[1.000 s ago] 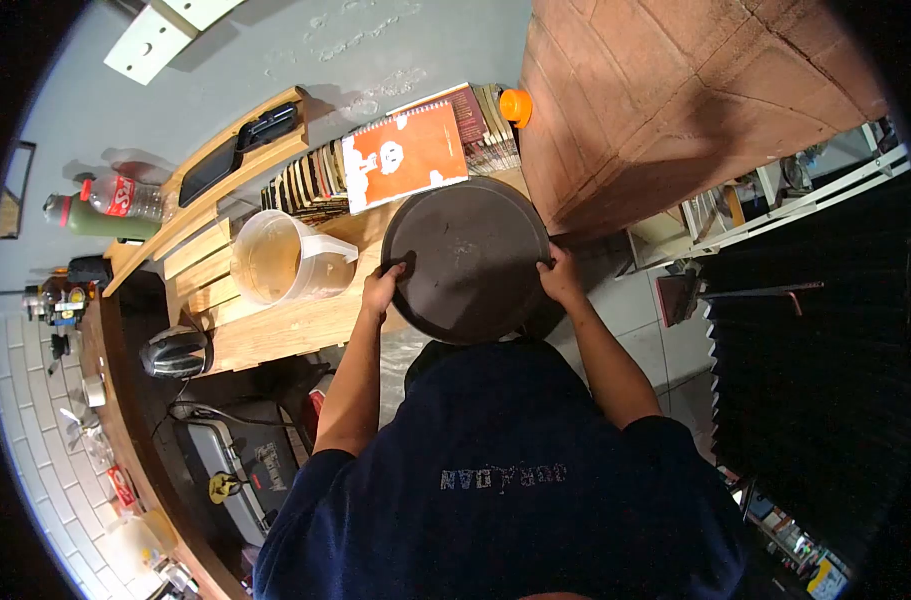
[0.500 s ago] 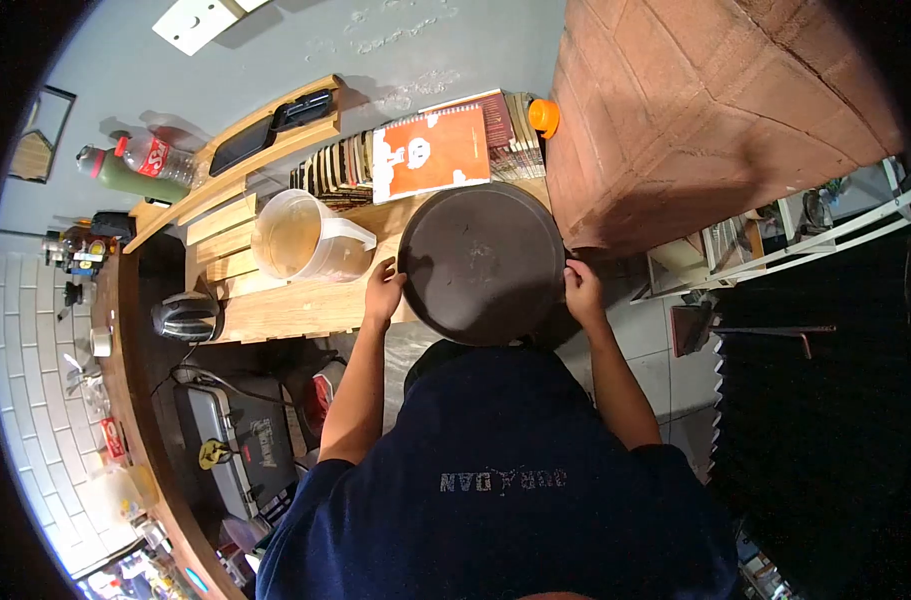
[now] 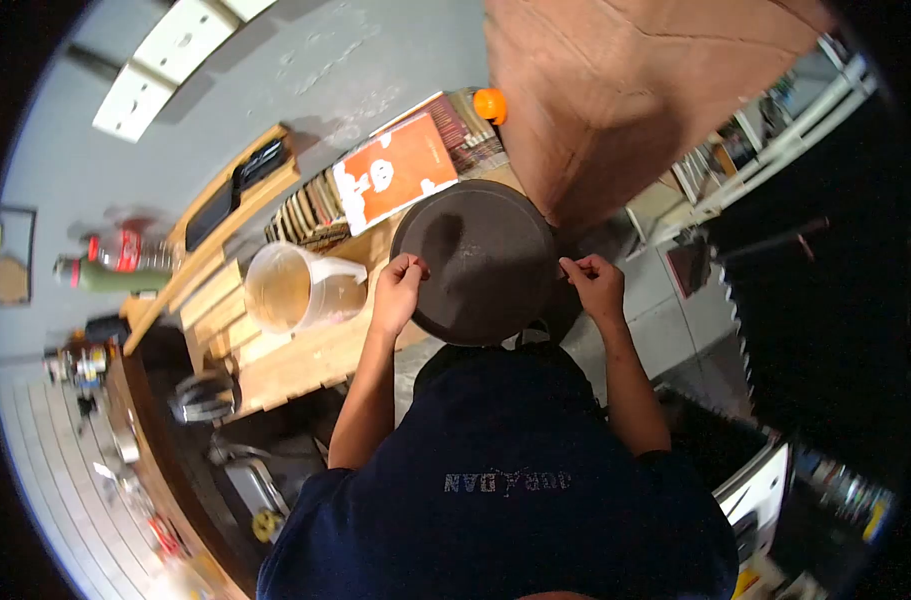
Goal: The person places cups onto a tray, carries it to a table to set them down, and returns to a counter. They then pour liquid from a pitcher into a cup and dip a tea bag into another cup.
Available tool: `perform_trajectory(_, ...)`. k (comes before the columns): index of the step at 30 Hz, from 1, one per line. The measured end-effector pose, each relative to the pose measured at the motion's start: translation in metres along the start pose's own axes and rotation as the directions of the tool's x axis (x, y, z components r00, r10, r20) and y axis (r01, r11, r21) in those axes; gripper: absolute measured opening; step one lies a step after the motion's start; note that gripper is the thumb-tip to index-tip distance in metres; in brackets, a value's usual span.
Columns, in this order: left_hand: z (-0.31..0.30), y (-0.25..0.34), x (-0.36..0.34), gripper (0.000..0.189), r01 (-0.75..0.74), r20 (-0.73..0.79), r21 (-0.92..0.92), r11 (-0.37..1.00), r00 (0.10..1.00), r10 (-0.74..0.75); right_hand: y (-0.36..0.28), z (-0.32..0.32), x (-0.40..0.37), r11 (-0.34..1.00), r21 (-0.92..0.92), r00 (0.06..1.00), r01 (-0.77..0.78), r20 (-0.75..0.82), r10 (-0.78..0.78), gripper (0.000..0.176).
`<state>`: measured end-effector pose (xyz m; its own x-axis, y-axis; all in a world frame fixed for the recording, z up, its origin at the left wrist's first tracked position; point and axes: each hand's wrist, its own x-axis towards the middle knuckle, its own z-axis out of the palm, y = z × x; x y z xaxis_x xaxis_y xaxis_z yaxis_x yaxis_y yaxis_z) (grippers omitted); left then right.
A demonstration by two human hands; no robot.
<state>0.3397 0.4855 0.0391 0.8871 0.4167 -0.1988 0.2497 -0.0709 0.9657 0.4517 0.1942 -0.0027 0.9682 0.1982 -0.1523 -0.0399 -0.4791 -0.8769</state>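
Observation:
A round dark tray [image 3: 475, 255] with a raised rim is level in front of my torso. My left hand [image 3: 402, 285] is closed on its left edge, the curled fingers overlapping the rim. On the opposite side my right hand [image 3: 595, 284] pinches the right edge between thumb and fingers. Just beyond the tray, an orange and white spiral notebook [image 3: 400, 170] leans on a row of books [image 3: 307, 215]. Left of my left hand, a translucent plastic pitcher [image 3: 293, 290] stands on the wooden slatted bench [image 3: 310, 360].
A large reddish-brown block [image 3: 595, 90] rises at the upper right, beside an orange cap [image 3: 490, 105]. Bottles [image 3: 130, 250] and a wooden rack [image 3: 210, 220] are at the left. White shelving [image 3: 775, 150] stands at the far right.
The view has turned, so the bench and books appear tilted. My left hand now reaches further over the tray's rim. Both hands remain at its opposite sides.

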Motion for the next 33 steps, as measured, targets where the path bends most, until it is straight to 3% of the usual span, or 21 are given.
perform_trajectory(2, -0.001, 0.005, 0.011, 0.018, -0.069, 0.106, 0.040, 0.997, 0.992, 0.064, -0.002, 0.000, -0.019, 0.998, 0.021, 0.993, -0.067, -0.095, 0.068, 0.027)
perform_trajectory(4, 0.005, 0.017, 0.013, 0.017, -0.153, 0.190, 0.016, 0.988, 0.971, 0.147, -0.002, 0.005, -0.043, 0.970, 0.228, 0.973, -0.080, -0.193, 0.126, 0.027)
perform_trajectory(5, 0.006, 0.020, 0.014, 0.017, -0.155, 0.252, 0.015, 0.988, 0.956, 0.146, -0.001, 0.009, -0.057, 0.966, 0.237, 0.956, -0.103, -0.243, 0.162, 0.027)
perform_trajectory(7, 0.009, 0.020, 0.018, 0.018, -0.227, 0.371, -0.020, 0.974, 0.902, 0.219, -0.004, 0.016, -0.088, 0.921, 0.389, 0.913, -0.034, -0.363, 0.187, 0.027)
perform_trajectory(11, 0.030, 0.013, 0.021, 0.019, -0.155, 0.629, -0.086, 0.984, 0.757, 0.174, -0.015, 0.026, -0.160, 0.909, 0.416, 0.778, -0.031, -0.561, 0.284, 0.026)
perform_trajectory(12, 0.039, 0.007, 0.018, 0.016, -0.040, 0.666, -0.111, 0.993, 0.739, 0.104, -0.010, 0.026, -0.180, 0.906, 0.414, 0.767, -0.089, -0.552, 0.328, 0.024)
perform_trajectory(13, 0.048, 0.010, 0.013, 0.016, -0.036, 0.707, -0.108, 0.993, 0.699, 0.102, -0.007, 0.027, -0.199, 0.903, 0.419, 0.729, -0.098, -0.588, 0.352, 0.024)
perform_trajectory(19, 0.094, 0.024, -0.034, 0.006, -0.058, 0.821, -0.116, 0.992, 0.557, 0.129, -0.011, 0.031, -0.294, 0.864, 0.490, 0.463, -0.115, -0.743, 0.483, 0.019)
perform_trajectory(21, 0.101, 0.021, -0.041, 0.006, -0.162, 0.914, -0.052, 0.985, 0.389, 0.112, -0.015, 0.038, -0.321, 0.863, 0.500, 0.385, -0.079, -0.783, 0.489, 0.019)
perform_trajectory(22, 0.108, 0.018, -0.050, 0.006, -0.171, 0.931, -0.057, 0.984, 0.347, 0.114, -0.016, 0.042, -0.335, 0.863, 0.501, 0.363, -0.069, -0.793, 0.489, 0.019)
perform_trajectory(24, 0.124, 0.010, -0.070, 0.009, -0.046, 0.944, -0.168, 0.985, 0.280, 0.174, -0.020, 0.051, -0.362, 0.862, 0.505, 0.295, -0.048, -0.817, 0.495, 0.019)
perform_trajectory(30, 0.154, 0.003, -0.159, 0.012, -0.015, 0.968, -0.249, 0.968, -0.035, 0.248, -0.032, 0.088, -0.465, 0.848, 0.529, 0.123, -0.037, -0.840, 0.529, 0.021)
perform_trajectory(31, 0.154, 0.005, -0.182, 0.012, -0.013, 0.967, -0.248, 0.969, -0.070, 0.246, -0.033, 0.096, -0.485, 0.837, 0.546, 0.088, -0.022, -0.833, 0.546, 0.021)
perform_trajectory(33, 0.149, 0.010, -0.229, 0.011, -0.109, 0.980, -0.196, 0.975, -0.055, 0.191, -0.035, 0.111, -0.526, 0.846, 0.533, -0.001, -0.005, -0.846, 0.533, 0.021)
